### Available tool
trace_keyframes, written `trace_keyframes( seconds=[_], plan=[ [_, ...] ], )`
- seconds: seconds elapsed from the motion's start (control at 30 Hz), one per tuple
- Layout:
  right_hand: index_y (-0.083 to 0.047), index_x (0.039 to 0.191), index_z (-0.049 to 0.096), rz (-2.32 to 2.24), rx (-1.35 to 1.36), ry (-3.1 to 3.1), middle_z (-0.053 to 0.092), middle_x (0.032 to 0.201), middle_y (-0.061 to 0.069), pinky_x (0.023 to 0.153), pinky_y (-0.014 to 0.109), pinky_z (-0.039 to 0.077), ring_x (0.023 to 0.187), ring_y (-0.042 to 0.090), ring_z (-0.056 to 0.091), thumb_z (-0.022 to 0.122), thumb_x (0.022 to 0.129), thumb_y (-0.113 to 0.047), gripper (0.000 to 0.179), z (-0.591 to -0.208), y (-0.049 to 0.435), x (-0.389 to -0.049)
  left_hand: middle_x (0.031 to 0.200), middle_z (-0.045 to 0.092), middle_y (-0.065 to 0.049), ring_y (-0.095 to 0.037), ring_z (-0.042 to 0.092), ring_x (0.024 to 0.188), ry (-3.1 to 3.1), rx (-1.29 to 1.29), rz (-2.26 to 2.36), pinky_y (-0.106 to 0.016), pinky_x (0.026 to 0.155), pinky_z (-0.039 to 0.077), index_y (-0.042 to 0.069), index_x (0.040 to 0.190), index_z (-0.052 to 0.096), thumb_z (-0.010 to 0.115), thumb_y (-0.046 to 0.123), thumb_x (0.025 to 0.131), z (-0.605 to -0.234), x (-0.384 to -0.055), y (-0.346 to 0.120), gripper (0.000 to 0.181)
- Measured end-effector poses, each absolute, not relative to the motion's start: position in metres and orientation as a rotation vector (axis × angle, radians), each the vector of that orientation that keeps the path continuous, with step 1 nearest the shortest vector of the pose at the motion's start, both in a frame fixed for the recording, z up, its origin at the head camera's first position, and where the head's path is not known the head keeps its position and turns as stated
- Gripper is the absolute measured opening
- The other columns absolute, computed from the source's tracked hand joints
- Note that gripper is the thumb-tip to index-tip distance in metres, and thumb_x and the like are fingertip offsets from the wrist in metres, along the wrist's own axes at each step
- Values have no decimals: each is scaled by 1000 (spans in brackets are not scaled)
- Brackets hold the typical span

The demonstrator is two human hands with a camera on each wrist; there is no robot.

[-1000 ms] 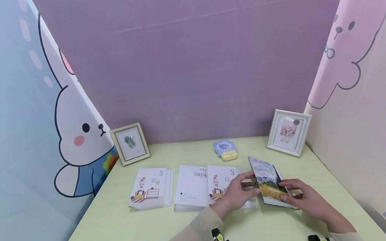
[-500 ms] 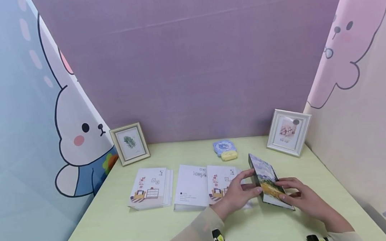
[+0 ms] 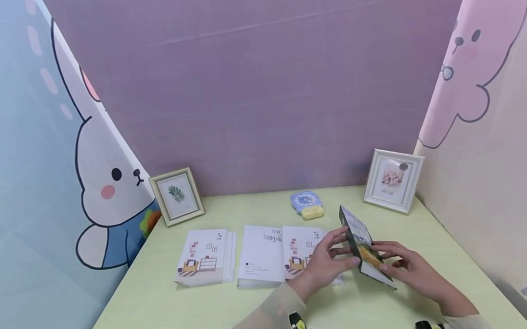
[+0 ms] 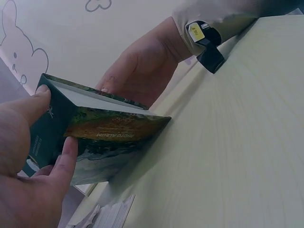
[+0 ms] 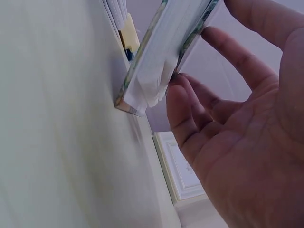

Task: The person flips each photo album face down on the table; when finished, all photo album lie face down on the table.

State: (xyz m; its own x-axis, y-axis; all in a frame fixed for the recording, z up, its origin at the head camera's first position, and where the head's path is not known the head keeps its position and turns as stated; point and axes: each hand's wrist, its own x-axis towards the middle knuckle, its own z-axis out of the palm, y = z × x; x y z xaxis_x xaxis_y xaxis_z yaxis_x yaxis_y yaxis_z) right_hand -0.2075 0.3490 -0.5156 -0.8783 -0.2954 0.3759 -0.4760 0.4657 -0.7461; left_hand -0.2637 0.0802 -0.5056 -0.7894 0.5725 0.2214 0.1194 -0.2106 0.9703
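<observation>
A photo album point(image 3: 363, 246) with a landscape painting on its cover and a dark green spine stands tilted above the right part of the table, one edge low near the tabletop. My left hand point(image 3: 327, 260) grips it at the spine point(image 4: 47, 121), thumb and fingers on either side. My right hand point(image 3: 414, 268) holds the cover's free edge, fingers bent and fingertips against it. White pages point(image 5: 161, 61) show between the covers in the right wrist view. Left of the hands lie white books point(image 3: 260, 255) with a printed room scene, partly hidden by my left hand.
Another stack of white books point(image 3: 203, 255) lies at the left. A blue round item point(image 3: 306, 201) and a small yellow item point(image 3: 312, 212) sit at the back. Picture frames, one gold point(image 3: 178, 196) and one white point(image 3: 393, 180), stand at the back corners before the purple backdrop point(image 3: 260, 96).
The album has been tilted up further, its spine now turned more toward the left hand and its cover more edge-on. My right hand has shifted slightly left with it.
</observation>
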Motion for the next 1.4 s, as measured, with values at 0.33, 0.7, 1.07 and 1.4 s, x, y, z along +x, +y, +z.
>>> trace_keyframes(
  seconds=[0.33, 0.7, 1.07, 1.4],
  plan=[
    [1, 145, 56, 1581, 808, -2405, 59, 144, 8, 86, 29, 60, 112, 18, 64, 62, 101, 5, 45, -514, 345, -209, 151, 50, 4, -20, 65, 121, 1707, 826, 2101, -32, 95, 59, 25, 150, 50, 77, -1, 92, -504, -260, 82, 69],
    [1, 153, 47, 1705, 841, -2374, 57, 148, -4, 95, 29, 57, 121, 17, 63, 57, 101, 9, 53, -511, 344, -209, 123, 72, -6, -23, 75, 101, 1666, 722, 2078, -33, 89, 61, 29, 150, 51, 79, 5, 92, -502, -254, 83, 69],
    [3, 152, 47, 1761, 858, -2269, 59, 143, 5, 95, 28, 57, 116, 20, 61, 56, 99, 12, 54, -511, 343, -211, 136, 65, -5, -29, 68, 119, 1619, 774, 2108, -33, 94, 60, 26, 150, 52, 79, 0, 90, -502, -250, 88, 71],
    [4, 153, 45, 1819, 824, -2258, 57, 147, 4, 96, 29, 57, 123, 17, 60, 54, 101, 11, 54, -509, 343, -210, 141, 62, -2, -30, 66, 123, 1632, 799, 2106, -33, 95, 59, 23, 150, 52, 80, 2, 91, -502, -248, 89, 69]
  ],
)
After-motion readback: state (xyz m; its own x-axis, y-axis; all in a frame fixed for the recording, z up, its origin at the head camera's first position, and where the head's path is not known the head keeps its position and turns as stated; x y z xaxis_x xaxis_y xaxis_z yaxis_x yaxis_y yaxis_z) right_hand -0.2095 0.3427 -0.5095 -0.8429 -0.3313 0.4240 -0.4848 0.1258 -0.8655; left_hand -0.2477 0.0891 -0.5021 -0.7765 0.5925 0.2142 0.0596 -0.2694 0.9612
